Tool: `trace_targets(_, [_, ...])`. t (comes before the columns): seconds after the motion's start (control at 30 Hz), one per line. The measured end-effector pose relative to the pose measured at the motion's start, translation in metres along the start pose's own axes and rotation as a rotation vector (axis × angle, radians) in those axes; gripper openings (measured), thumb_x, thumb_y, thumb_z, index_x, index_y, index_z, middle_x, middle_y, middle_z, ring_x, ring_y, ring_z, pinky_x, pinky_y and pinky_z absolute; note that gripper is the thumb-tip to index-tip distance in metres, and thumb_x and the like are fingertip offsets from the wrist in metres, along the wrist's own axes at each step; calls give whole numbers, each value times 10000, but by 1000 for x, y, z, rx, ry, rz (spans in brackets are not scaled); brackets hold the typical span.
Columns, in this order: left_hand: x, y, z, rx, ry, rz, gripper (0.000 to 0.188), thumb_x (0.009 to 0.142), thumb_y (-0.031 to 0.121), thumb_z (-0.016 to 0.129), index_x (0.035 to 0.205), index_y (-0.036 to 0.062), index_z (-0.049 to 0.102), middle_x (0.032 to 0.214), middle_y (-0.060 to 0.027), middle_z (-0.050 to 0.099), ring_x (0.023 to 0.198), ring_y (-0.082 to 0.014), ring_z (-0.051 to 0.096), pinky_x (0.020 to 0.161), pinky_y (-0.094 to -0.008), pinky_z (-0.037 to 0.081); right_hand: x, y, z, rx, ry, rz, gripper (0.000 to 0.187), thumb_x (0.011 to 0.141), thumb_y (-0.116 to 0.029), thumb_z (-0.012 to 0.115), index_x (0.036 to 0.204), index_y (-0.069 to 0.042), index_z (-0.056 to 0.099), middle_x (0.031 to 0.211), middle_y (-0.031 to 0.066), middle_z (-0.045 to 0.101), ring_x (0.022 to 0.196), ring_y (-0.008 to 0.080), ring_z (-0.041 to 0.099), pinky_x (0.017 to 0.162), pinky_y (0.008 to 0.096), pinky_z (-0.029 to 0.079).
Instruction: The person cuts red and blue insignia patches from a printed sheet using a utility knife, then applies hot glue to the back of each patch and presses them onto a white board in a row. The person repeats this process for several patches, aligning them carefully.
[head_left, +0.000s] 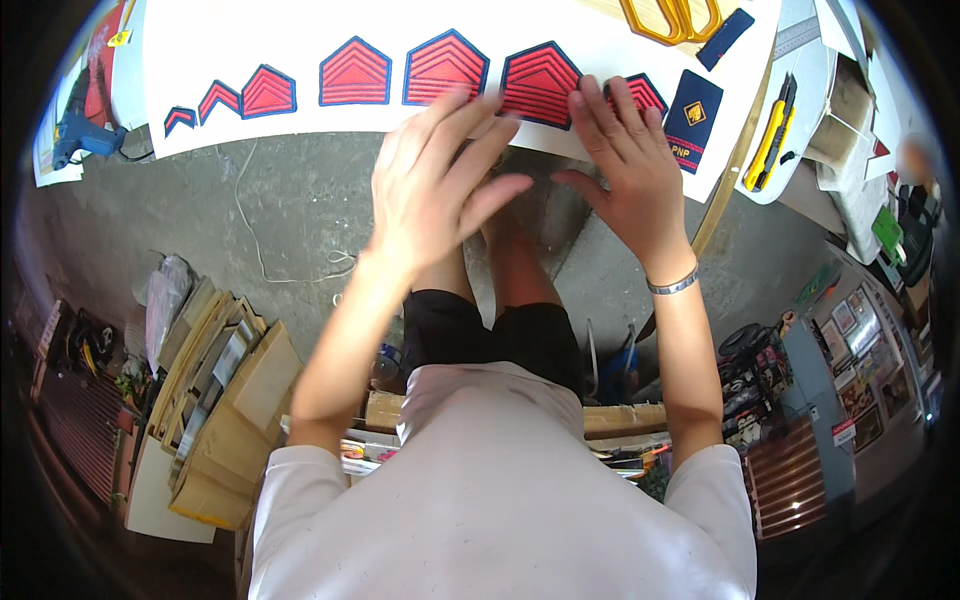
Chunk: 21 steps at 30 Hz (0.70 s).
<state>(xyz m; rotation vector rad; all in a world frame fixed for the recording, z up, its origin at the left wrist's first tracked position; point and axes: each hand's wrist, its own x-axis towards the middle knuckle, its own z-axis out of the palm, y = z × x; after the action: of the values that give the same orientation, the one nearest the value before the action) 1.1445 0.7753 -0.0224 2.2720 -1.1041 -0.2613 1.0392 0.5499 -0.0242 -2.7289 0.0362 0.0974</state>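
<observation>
Several red chevron patches edged in dark blue lie in a row on a white sheet (210, 50) along the table's near side. My left hand (425, 180) has its fingers apart and slightly blurred, its fingertips over the lower edge of a large chevron patch (447, 62). My right hand (630, 160) spreads its fingers over a smaller chevron patch (648, 94), hiding part of it; its index finger reaches the right edge of another large patch (540, 80). Just right of that hand lies a dark blue rectangular patch (697, 108) with a gold emblem. Neither hand holds anything visible.
Yellow-handled scissors (672, 18) and a small dark strip (726, 38) lie at the back right. A yellow-black utility knife (772, 130) rests farther right. At the far left is a blue glue gun (82, 125). Cardboard sheets (235, 400) lean at lower left.
</observation>
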Motion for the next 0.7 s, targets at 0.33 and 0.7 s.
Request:
trace_targets(0.33, [22,-40,19,317,-187,224,792,807,358,775,1534,253,478,1644,56,356,1542,-212,275,1257,-470,220,-2,-3,13,-91,36,-24,653,863,-289,755,1480,-230,550,1582,-32,471,1481,257,408,1143,459,412])
trace_targets(0.7, [21,-41,20,316,-178,227,804,795,355,780,1534,252,481,1637,63,370,1530,-211,294,1255,-474,227,-3,-6,15,-76,20,5,624,917,-267,710,1510,-243,517,1604,-26,444,1499,306,376,1153,550,369])
